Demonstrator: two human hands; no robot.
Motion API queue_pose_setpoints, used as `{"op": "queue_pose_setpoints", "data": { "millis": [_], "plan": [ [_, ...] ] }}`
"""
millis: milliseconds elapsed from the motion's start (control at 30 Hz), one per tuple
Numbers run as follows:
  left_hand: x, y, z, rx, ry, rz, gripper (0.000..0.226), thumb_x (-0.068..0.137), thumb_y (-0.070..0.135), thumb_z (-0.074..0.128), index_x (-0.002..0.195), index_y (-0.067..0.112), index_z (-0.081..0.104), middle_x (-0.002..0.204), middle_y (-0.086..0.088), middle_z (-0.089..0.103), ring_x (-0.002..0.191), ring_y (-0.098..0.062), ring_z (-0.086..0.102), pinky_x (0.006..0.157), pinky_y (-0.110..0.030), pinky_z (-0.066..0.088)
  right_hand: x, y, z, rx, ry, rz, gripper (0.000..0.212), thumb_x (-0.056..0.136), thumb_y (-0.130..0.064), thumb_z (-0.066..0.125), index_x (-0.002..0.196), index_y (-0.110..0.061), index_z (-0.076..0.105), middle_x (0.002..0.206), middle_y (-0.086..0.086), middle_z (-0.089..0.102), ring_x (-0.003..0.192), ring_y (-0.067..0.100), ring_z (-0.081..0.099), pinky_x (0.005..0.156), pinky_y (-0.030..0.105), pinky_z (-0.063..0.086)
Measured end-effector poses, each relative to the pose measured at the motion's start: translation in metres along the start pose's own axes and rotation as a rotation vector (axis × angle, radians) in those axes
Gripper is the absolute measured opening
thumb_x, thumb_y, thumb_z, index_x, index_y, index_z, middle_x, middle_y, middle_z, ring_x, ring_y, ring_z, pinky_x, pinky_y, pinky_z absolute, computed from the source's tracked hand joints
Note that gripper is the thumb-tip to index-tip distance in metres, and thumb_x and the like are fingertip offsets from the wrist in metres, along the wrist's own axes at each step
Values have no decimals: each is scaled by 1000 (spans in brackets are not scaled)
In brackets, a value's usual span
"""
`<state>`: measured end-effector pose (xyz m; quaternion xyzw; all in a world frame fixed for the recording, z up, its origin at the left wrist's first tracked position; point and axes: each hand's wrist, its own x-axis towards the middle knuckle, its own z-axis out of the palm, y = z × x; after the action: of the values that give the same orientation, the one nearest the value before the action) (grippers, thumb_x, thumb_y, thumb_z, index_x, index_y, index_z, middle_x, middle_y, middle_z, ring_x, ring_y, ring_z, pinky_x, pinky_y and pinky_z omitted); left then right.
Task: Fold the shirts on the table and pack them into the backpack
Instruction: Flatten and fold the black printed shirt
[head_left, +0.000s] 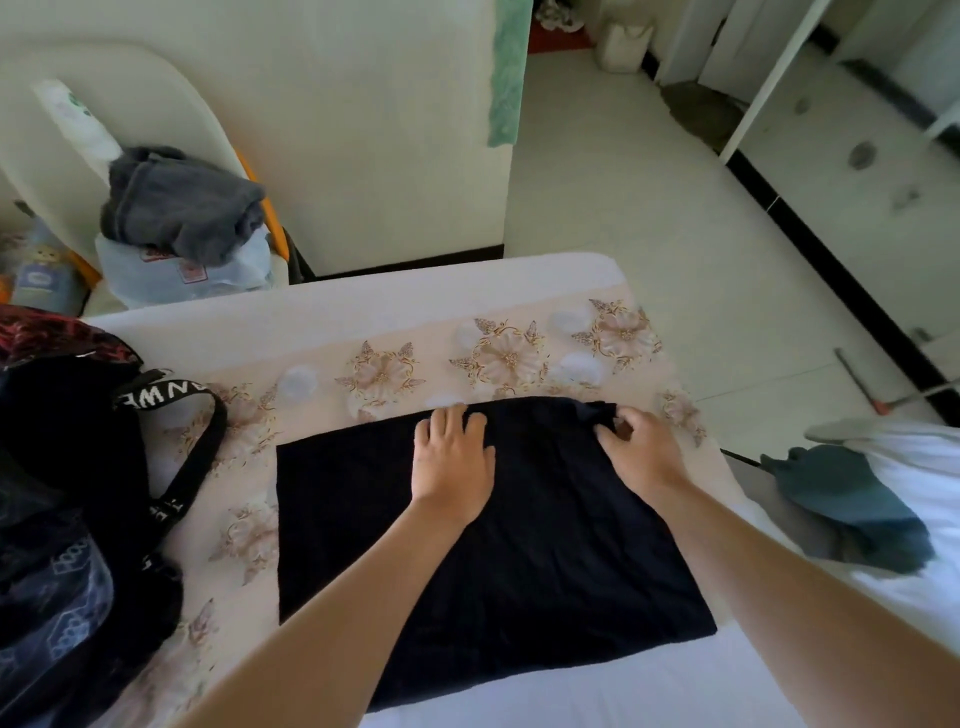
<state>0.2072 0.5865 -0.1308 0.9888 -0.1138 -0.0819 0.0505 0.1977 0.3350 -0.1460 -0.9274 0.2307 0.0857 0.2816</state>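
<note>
Fingers (607, 432) of right hand (644, 452) pinch one shirt (519, 545).

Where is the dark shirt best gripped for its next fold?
On the shirt, probably the bunched far right corner, coming from the right. It stands up off the flat cloth, and the right hand pinches it there. The left hand lies flat on the shirt near its far edge, pinning it.
</note>
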Motion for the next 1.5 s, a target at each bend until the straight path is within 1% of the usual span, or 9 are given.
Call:
{"op": "queue_pose_setpoints", "data": {
  "millis": [167, 400, 567, 700, 800, 900, 1133, 1367, 1500],
  "plan": [
    [44, 52, -15, -170, -37, 326, 56, 101, 32, 47, 151, 24, 24, 153, 1, 30, 132, -25, 42, 108, -40, 38, 3, -10, -6, 20, 23, -75, 12, 85, -36, 65, 96, -35, 70, 92, -7, 60, 84, 17, 61, 69, 31, 51],
    [87, 84, -33, -388, -158, 144, 17, 99, 21, 49, 114, 16, 57, 98, 1, 59, 84, -21, 57, 72, -36, 51, 15, -17, -27, 67, 96, -110, 22, 101, -32, 48, 117, -28, 63, 92, -4, 71, 86, 19, 64, 68, 31, 45],
    [67, 80, -17, -516, -46, 78, 41, 98, 11, 49, 137, 19, 39, 138, -2, 37, 88, -19, 54, 64, -30, 48, 20, -21, -32, -6, 331, -140, 22, 102, -30, 52, 115, -19, 67, 84, 3, 72, 81, 28, 66, 64, 30, 37],
    [38, 70, 13, -232, 205, 463, 44, 92, 16, 57, 134, 19, 47, 142, -4, 39, 123, -25, 47, 96, -36, 46, 23, -34, -33, 185, 356, -132, 29, 101, -23, 53, 129, -15, 54, 111, 4, 66, 102, 25, 61, 83, 35, 45],
    [28, 63, 30, 14, -129, 476, 59, 103, 42, 36, 156, 28, 14, 164, -2, 2, 151, -25, 5, 121, -44, 16, 11, -27, -22, -46, 548, -288, 40, 94, -16, 60, 133, -14, 51, 125, 6, 56, 115, 26, 50, 97, 41, 43],
    [33, 62, 29, 97, -265, 401, 65, 104, 50, 24, 157, 28, -5, 164, 0, -15, 151, -23, -12, 123, -47, 3, -17, 0, -3, -189, 351, -463, 35, 93, -13, 56, 128, -18, 57, 132, 4, 51, 124, 26, 45, 103, 46, 41],
    [55, 97, 3, 88, -87, 567, 67, 99, 18, 47, 156, 21, 13, 164, -1, 8, 151, -21, 6, 121, -39, 15, -53, 64, 18, -446, 83, -466, 66, 104, -41, 31, 158, -8, 14, 166, 11, 13, 153, 25, 14, 122, 43, 22],
    [81, 137, 0, 401, -211, 899, 81, 91, 4, 59, 156, 22, 16, 164, -2, 12, 149, -22, 14, 114, -39, 31, -78, 84, 23, -449, 51, -309, 72, 104, -52, 8, 156, -4, 13, 164, 17, 9, 153, 29, 9, 123, 42, 14],
    [80, 138, -12, 562, -100, 916, 43, 89, 13, 60, 129, 20, 48, 128, -2, 53, 117, -23, 47, 89, -34, 41, -83, 79, 11, -377, 80, -275, 69, 98, -46, 42, 152, -6, 30, 162, 18, 21, 150, 33, 21, 118, 47, 29]
  ]
}}
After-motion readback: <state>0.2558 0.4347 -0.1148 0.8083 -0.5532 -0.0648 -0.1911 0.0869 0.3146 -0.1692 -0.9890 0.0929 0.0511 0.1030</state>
